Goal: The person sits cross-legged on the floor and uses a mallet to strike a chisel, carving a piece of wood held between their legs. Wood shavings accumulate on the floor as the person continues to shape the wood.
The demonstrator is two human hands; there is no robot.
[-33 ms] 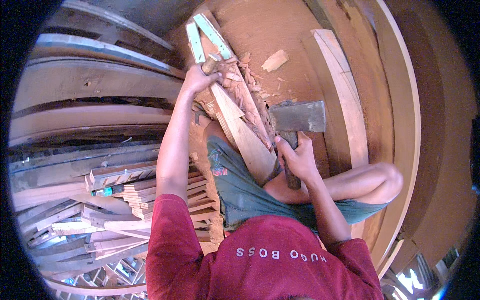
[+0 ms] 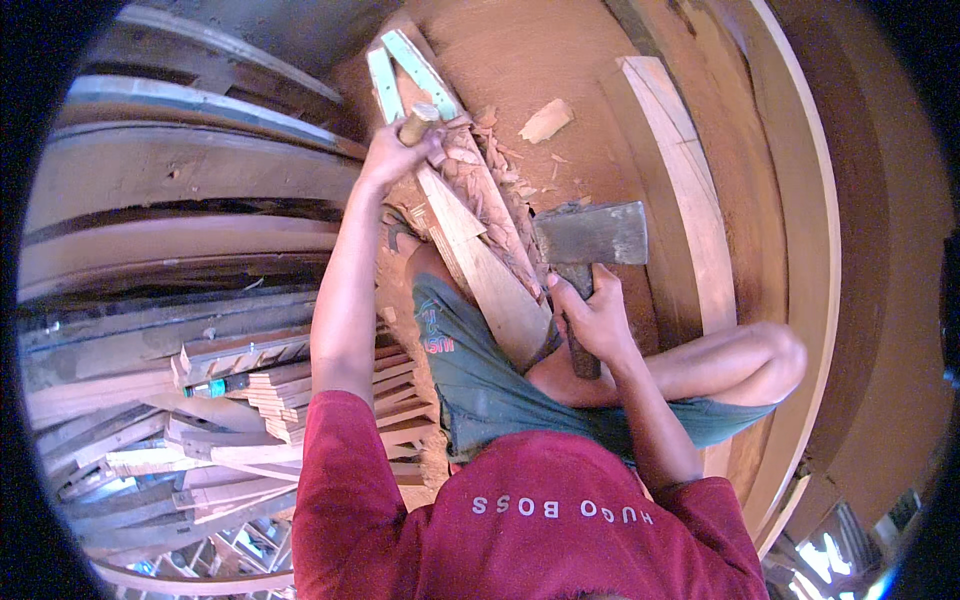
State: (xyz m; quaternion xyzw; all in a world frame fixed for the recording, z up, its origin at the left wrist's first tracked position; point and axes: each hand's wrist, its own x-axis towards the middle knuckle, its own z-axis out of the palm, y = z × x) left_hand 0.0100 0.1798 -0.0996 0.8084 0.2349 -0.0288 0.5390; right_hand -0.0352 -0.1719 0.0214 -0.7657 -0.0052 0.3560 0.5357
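Observation:
My left hand (image 2: 393,155) is closed around a chisel (image 2: 419,122), its short, thick wooden handle sticking up above the fist and its blade hidden. That fist is over a long wooden beam (image 2: 510,300), whose hollowed middle is full of splintered chips (image 2: 490,205). With my right hand (image 2: 600,318) I grip a hatchet (image 2: 592,235) by its dark handle, the broad grey head held level to the right of the beam. The beam's near end rests against my crossed legs. At its far end are two pale green strips (image 2: 414,62).
A loose wood chip (image 2: 546,120) lies on the reddish-brown ground. To the right runs a curved plank (image 2: 680,180). Long boards (image 2: 190,170) line the left side, above stacked wood pieces (image 2: 285,395) and a small green-labelled item (image 2: 207,388).
My left hand has shifted slightly left and up, and more of the chisel handle shows, standing steeper. My right hand and the hatchet have barely moved.

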